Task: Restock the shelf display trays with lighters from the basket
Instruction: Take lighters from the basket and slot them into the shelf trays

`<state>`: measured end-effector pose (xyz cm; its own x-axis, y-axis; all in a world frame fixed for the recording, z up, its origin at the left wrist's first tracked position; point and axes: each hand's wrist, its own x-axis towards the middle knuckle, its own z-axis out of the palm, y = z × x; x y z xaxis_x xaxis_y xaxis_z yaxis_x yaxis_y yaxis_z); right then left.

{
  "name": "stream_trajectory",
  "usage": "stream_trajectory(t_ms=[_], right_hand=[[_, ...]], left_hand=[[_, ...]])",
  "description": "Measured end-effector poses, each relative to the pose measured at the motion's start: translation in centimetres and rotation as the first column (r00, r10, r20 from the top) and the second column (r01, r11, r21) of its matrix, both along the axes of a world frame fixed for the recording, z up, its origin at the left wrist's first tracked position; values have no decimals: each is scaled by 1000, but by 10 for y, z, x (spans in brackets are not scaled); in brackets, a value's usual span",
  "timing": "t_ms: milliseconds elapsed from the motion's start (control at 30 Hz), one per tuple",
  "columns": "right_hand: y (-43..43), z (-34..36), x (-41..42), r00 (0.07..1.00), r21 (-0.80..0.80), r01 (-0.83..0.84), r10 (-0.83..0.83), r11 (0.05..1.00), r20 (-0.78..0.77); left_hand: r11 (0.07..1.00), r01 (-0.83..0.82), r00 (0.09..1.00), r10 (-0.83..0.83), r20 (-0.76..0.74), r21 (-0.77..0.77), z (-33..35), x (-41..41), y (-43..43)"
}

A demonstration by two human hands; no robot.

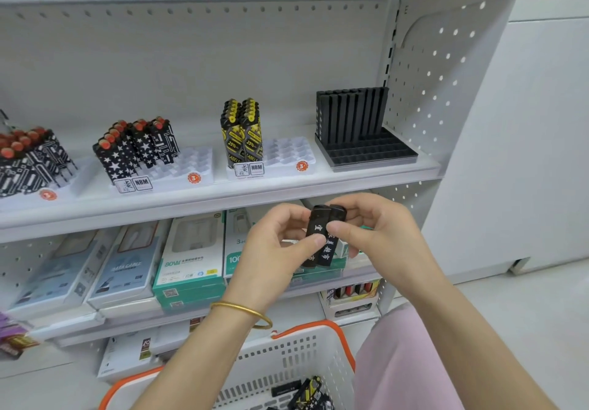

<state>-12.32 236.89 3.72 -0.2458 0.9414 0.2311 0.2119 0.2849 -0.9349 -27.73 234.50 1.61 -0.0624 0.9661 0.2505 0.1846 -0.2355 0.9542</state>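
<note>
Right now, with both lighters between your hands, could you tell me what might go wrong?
The two black lighters are only pinched between the left hand and right hand, so one could slip and fall, possibly missing the basket. The black tray has narrow slots; a rushed insert might topple its back row.

Open room over the black tray
The front slots of the black tray are free, with open air above. Black lighters stand along its back, and the perforated side panel closes the right.
</note>
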Motion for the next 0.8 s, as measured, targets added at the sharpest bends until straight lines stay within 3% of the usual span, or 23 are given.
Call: stream_trajectory(t_ms=[167,433,800], right_hand=[[0,3,-1,994,-9,-69,68,998,-90],[-4,3,-7,975,-32,-135,127,990,-183],[0,23,4,991,-43,-128,126,991,-51]], left_hand=[[998,61,997,-61,-56,12,1,0,-6],[979,163,979,-144,147,-120,2,6,-8],[951,280,956,-289,-55,-134,13,9,-5]])
